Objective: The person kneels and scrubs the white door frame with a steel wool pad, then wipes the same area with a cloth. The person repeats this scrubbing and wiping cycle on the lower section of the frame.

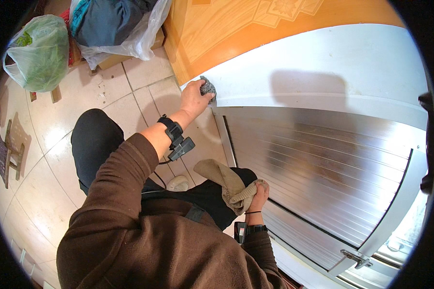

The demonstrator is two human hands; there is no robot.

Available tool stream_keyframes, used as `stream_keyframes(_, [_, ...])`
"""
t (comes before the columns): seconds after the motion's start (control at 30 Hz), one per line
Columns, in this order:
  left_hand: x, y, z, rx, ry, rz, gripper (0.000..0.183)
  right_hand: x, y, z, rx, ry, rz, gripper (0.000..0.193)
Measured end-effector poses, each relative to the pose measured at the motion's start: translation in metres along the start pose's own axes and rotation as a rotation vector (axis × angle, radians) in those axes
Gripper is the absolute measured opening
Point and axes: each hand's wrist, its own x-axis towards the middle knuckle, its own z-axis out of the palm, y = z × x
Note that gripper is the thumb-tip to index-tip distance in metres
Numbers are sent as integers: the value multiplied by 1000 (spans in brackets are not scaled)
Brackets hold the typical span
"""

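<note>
My left hand (196, 100) is closed round a dark grey scourer (208, 88), which looks like steel wool. It presses the scourer to the left end of a long white panel (313, 62). Lower right, my right hand (260, 195) grips a brown ribbed cloth (234, 188). Part of the cloth drapes over my bent knee, beside the ribbed metal door panel (323, 178). Each wrist wears a black strap with a small device on it.
A wood-patterned board (226, 29) rises beyond the white panel. Bags stand far left: a thin green one (41, 55) with leafy greens, and a clear one with dark cloth (113, 21). A small stool (7, 154) sits on the tiles; a metal latch (357, 258) juts out lower right.
</note>
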Motion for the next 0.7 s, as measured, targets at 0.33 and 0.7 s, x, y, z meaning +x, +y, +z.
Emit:
stream_keyframes(0.33, [-1,-15,11,-111,-32,-31,54,1,4,-4,-3,6,-12,31])
stream_keyframes(0.7, [1,-17,6,-131,15,-17,39,-2,0,1,-42,27,-35,27])
